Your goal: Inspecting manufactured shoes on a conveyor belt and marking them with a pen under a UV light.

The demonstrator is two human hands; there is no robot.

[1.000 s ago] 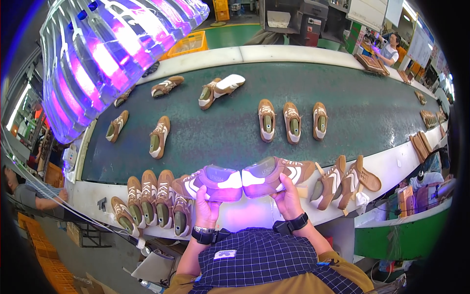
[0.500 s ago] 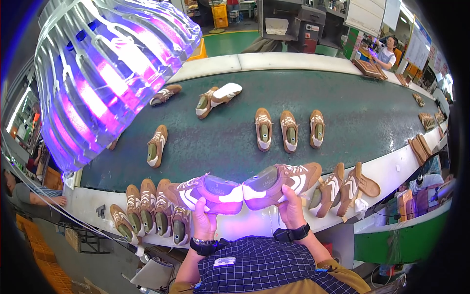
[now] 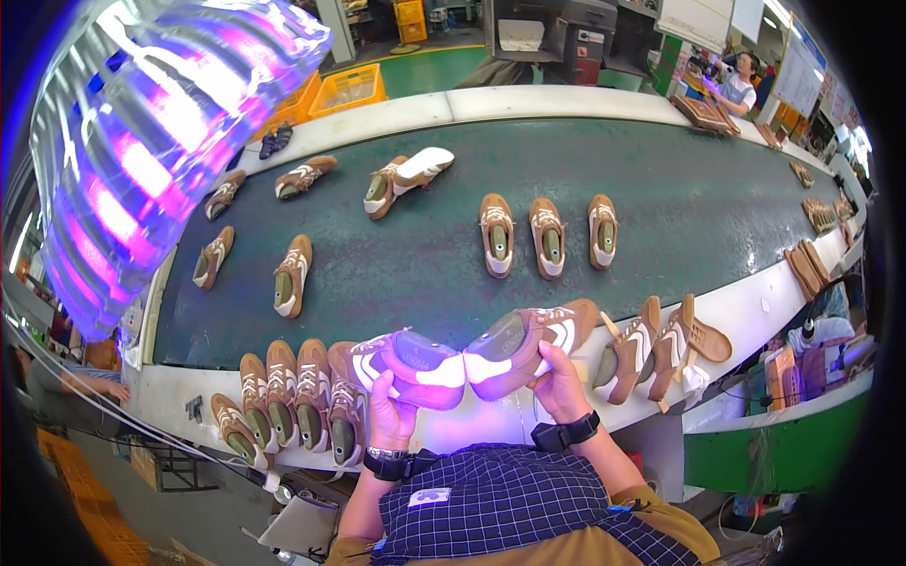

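Each of my hands grips a brown and white sneaker with a dark green shoe last inside. My left hand (image 3: 391, 415) is closed round the left sneaker (image 3: 429, 387), whose toe points left. In my right hand (image 3: 561, 387) is the right sneaker (image 3: 500, 375), its toe pointing right. The two heels meet, or nearly so, in front of my chest, lit violet. Just left of my left hand, several similar sneakers (image 3: 311, 387) lean in a row on the white ledge. Beyond my right hand stand two more sneakers (image 3: 630, 354), with a loose sole (image 3: 710, 341) beside them.
A green conveyor belt (image 3: 425, 274) carries several sneakers (image 3: 545, 236). A bright violet lamp (image 3: 160, 160) looms at upper left. Yellow crates (image 3: 349, 90) stand behind the belt. One person (image 3: 736, 85) is at the far right; another person's hand (image 3: 115, 389) shows at the left edge.
The view has shifted a little, so the lamp sits further left and more of the crates and belt shows. Both sneakers stay in my hands, heel to heel, slightly more tilted.
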